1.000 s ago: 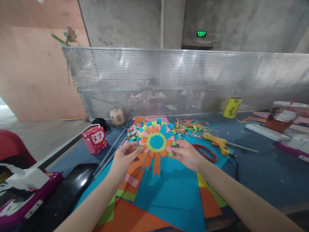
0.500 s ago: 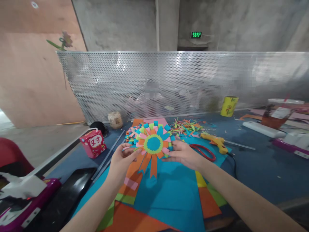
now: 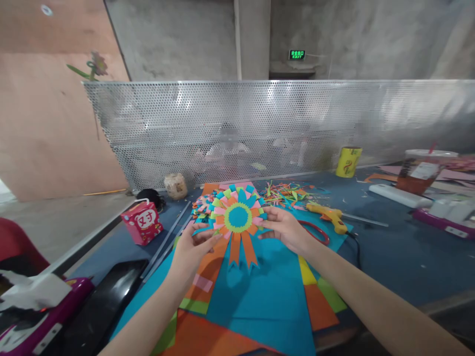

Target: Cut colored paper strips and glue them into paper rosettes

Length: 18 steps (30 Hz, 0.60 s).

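Observation:
A round paper rosette (image 3: 238, 218) with a blue centre, a green zigzag ring, layered pink, orange, green and blue loops and two orange tails is held up above a blue paper sheet (image 3: 260, 296). My right hand (image 3: 287, 230) grips its right edge between thumb and fingers. At the lower left rim of the rosette is my left hand (image 3: 195, 247), its thumb and fingertips closed on the edge. Under the left hand lie orange paper and a small pink strip (image 3: 202, 283).
Paper scraps (image 3: 285, 193) lie behind the rosette. To the right are red-handled scissors (image 3: 315, 231), a yellow glue gun (image 3: 328, 215), a yellow cup (image 3: 348, 162) and a drink cup (image 3: 417, 173). A pink box (image 3: 142, 222) and black phone (image 3: 111, 296) sit left. Someone sits behind the perforated screen (image 3: 185, 123).
The rosette has been turned so that its orange tails point more to the right. Both hands remain at its edges, and the whole view has shifted slightly.

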Each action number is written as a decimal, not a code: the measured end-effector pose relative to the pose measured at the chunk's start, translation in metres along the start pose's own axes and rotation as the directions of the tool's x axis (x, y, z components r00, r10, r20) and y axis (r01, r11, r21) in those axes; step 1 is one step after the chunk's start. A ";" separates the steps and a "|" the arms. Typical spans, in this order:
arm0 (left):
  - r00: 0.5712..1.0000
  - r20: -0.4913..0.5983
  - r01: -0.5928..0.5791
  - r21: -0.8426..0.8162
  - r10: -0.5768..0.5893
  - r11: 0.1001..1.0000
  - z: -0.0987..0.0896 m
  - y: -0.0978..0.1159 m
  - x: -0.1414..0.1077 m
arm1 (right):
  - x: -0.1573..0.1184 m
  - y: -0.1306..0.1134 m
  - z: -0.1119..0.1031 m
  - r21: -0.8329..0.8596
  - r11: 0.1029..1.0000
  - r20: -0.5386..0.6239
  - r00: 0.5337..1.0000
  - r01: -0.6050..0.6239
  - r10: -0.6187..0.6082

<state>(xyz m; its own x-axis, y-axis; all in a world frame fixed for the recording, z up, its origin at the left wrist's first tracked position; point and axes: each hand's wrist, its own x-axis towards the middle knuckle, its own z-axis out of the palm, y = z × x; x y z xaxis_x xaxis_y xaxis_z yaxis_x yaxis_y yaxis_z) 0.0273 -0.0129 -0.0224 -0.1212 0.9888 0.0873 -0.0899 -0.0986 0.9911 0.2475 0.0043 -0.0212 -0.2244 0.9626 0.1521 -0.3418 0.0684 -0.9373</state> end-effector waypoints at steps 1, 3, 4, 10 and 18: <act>1.000 0.004 -0.002 0.000 0.002 1.000 -0.001 -0.001 0.000 | 0.000 0.000 0.000 0.001 1.000 -0.003 1.000 -0.007 0.007; 1.000 0.015 -0.010 0.002 0.010 1.000 -0.001 -0.002 0.000 | 0.000 0.000 0.000 0.023 0.999 -0.034 0.999 -0.025 0.026; 1.000 0.017 -0.013 0.007 0.013 1.000 -0.001 -0.002 0.000 | 0.001 0.000 0.000 0.037 0.999 -0.050 0.998 -0.035 0.037; 1.000 0.011 -0.026 0.051 0.025 0.998 0.002 0.003 -0.003 | 0.001 0.000 -0.001 -0.052 0.998 -0.082 0.997 -0.021 0.016; 1.000 -0.004 0.000 -0.069 -0.001 0.998 0.003 -0.001 0.001 | 0.002 0.001 -0.004 -0.087 0.996 -0.153 0.988 -0.009 -0.005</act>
<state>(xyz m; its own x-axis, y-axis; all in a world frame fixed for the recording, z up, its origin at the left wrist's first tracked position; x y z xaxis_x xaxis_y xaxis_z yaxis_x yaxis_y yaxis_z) 0.0298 -0.0116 -0.0227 -0.1249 0.9884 0.0862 -0.1583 -0.1056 0.9817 0.2508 0.0072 -0.0234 -0.0802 0.9910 0.1069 -0.2590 0.0829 -0.9623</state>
